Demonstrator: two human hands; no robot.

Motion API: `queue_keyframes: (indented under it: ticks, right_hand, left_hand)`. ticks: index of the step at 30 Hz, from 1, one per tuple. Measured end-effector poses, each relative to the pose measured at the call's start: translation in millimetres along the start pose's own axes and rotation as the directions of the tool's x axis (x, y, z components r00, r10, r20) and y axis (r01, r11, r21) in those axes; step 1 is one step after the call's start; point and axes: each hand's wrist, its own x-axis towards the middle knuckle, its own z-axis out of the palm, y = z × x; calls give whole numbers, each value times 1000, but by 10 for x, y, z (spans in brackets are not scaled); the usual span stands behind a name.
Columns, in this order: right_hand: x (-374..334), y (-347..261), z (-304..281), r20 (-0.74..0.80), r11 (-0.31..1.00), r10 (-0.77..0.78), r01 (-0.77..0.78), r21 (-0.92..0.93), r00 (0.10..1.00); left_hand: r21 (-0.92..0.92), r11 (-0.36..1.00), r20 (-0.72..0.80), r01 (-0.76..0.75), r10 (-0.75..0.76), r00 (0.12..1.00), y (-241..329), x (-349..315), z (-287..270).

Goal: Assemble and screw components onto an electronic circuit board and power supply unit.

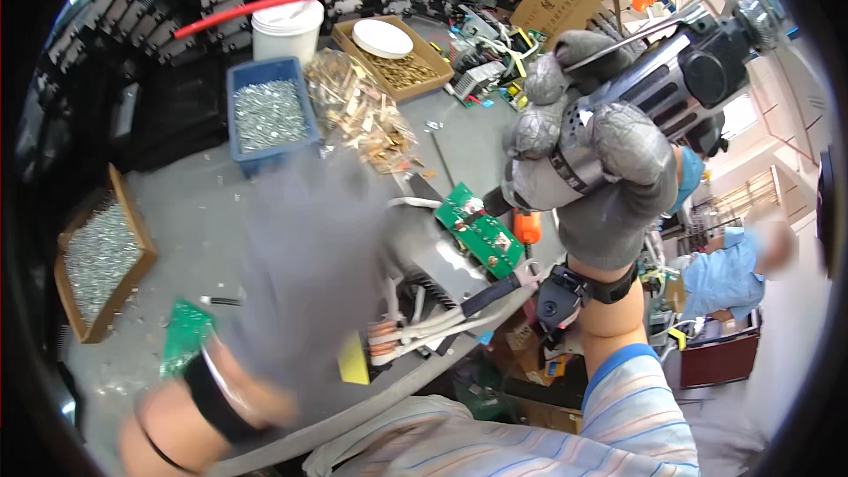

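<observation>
while the power driver (658,93) is directed at the upper green circuit board (480,228), the operation is judged, from where i stand, to be partway through. the right hand (609,155), gloved, is wrapped around the driver body; the dark nose of the tool is at the board's upper right edge, though contact cannot be confirmed. the left hand (314,230), also gloved, is over the bench (199,203) to the left of the board; motion blur prevents me from telling whether it is open, closed or carrying a part. the board lies tilted near the middle of the bench, just above a finned metal part (430,287), and already bears some components. whether any screw is seated in it cannot be determined. the following appears outstanding: the cable lug (527,272) near the bench edge shows no visible fastening, and a second green board (187,336) lies apart, beside the left wrist. the screw supply remains ample, with loose screws filling much of the blue bin (278,153) and the cardboard tray (134,221).
</observation>
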Motion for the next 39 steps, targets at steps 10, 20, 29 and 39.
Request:
queue_keyframes:
  ticks: [10,20,29,39]
  right_hand:
    - [86,-37,163,-11,988,153,-153,-24,988]
    - [-107,-6,168,-162,987,53,-76,-140,985]
    - [-69,-9,171,-13,994,-44,42,-103,999]
    - [-46,-75,306,-137,989,78,-93,-112,987]
  left_hand:
    - [45,992,-90,-118,122,988,620,-804,550]
    - [-959,130,144,253,-546,825,-65,-630,197]
    - [-671,609,-93,422,-635,767,-101,-1038,-258]
    - [463,537,109,706,-824,555,-813,-1820,-604]
